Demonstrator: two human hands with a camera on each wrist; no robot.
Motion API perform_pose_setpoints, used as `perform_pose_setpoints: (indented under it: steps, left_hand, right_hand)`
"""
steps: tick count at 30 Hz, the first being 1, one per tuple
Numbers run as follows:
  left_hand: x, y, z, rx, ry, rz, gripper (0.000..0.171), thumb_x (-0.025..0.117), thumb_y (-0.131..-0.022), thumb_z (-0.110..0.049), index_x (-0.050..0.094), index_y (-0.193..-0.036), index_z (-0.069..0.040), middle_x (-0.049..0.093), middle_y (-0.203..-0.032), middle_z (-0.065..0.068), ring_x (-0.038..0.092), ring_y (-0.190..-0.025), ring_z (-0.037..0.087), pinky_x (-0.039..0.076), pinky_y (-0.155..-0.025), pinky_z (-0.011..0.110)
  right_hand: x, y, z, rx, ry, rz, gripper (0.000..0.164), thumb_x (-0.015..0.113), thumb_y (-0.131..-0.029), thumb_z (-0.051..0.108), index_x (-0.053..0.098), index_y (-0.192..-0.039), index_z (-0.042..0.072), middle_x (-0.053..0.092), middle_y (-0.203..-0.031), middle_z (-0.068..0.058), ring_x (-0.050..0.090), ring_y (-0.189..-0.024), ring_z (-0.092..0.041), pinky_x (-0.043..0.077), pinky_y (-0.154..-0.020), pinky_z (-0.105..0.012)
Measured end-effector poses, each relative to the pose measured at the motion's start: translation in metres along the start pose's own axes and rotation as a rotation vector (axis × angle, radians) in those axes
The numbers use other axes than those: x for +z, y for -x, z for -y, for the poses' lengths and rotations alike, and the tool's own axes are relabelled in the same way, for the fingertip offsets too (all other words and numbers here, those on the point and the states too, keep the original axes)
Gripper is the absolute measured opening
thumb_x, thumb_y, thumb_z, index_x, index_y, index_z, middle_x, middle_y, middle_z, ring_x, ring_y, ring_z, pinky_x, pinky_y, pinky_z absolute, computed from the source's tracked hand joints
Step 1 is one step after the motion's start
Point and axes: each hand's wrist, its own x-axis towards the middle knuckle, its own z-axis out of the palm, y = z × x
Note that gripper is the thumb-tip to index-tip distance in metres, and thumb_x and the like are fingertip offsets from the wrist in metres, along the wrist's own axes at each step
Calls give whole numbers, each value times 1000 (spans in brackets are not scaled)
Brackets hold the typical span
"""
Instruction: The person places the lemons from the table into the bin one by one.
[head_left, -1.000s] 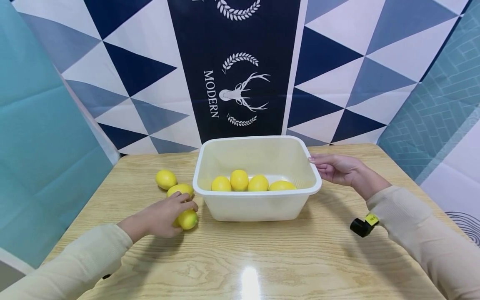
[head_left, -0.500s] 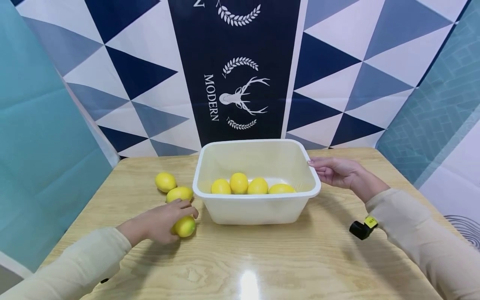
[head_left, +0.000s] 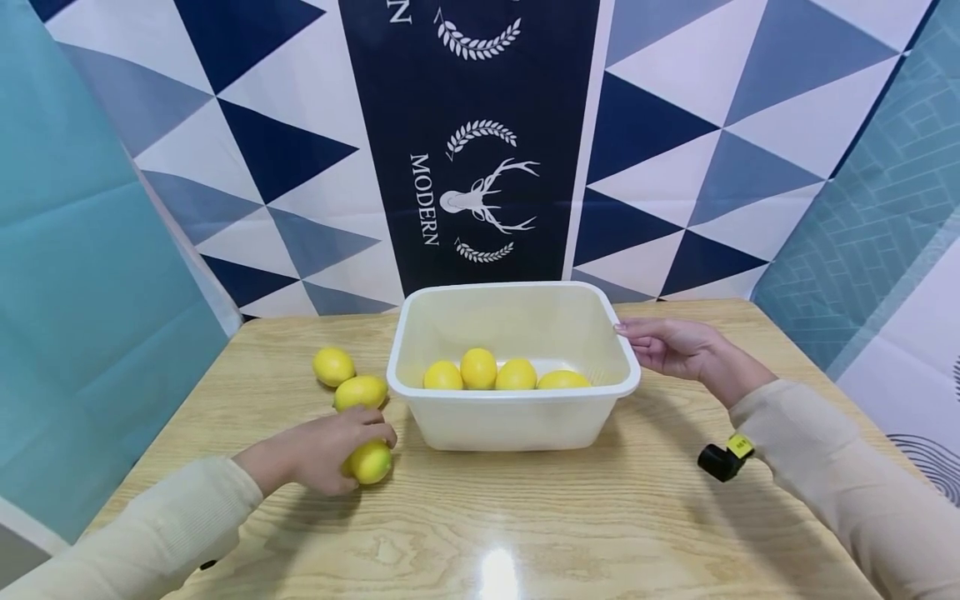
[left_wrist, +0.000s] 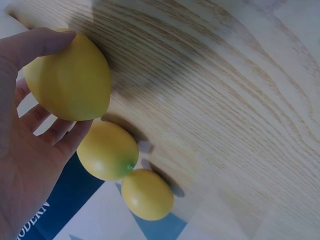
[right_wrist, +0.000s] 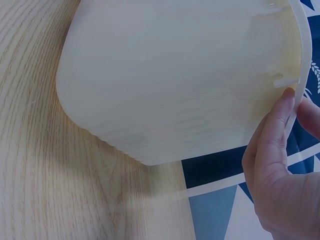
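Note:
My left hand [head_left: 326,450] grips a yellow lemon [head_left: 371,462], thumb on one side and fingers curled round the other. The left wrist view shows this lemon [left_wrist: 70,77] large between thumb and fingers. Just beyond it, two more lemons lie close together on the table, a nearer one [head_left: 361,392] and a farther one [head_left: 333,367]. To the right stands a white plastic basin [head_left: 517,421] with several lemons [head_left: 478,369] inside. At its right side my right hand [head_left: 678,346] pinches the rim, the fingers against the outer wall [right_wrist: 175,85] and the thumb across the edge.
The basin stands on a wood-grain table [head_left: 570,517] near its back edge. Behind rises a patterned backdrop [head_left: 480,150], with teal panels [head_left: 97,275] at the sides. A small black device [head_left: 722,462] hangs from the right sleeve.
My left hand has drawn the lemon slightly toward me, away from the two lying beyond it. The right hand keeps its hold on the basin rim. The head view has tilted slightly.

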Motion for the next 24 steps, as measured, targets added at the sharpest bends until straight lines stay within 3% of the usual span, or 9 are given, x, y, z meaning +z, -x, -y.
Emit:
perform_pose_setpoints:
  steps: [6, 17, 24]
  left_hand:
    - [1, 3, 0, -2, -5, 10, 54, 74, -64, -7, 58, -115, -16, 56, -113, -4, 52, -104, 13, 51, -94, 41]
    - [-4, 6, -6, -31, -17, 93, 51, 76, -58, -11, 56, -103, -24, 48, -95, -9, 46, -86, 7, 48, -77, 27]
    - [-5, 7, -12, -27, -62, 100, 51, 80, -54, -15, 53, -96, -26, 45, -90, -10, 43, -82, 8, 44, -72, 24]
  right_hand:
    - [0, -1, 0, -1, 17, -5, 13, 59, -93, 6, 70, -95, 12, 75, -87, -2, 73, -82, -11, 58, -77, -21]
    - [-1, -2, 1, -1, 7, -17, 13, 58, -93, 6, 70, -93, 12, 75, -87, -2, 73, -82, -11, 58, -77, -21]
    - [-2, -2, -1, 3, 2, -14, 14, 58, -93, 6, 70, -94, 13, 75, -87, -2, 73, -83, -11, 58, -77, -21]
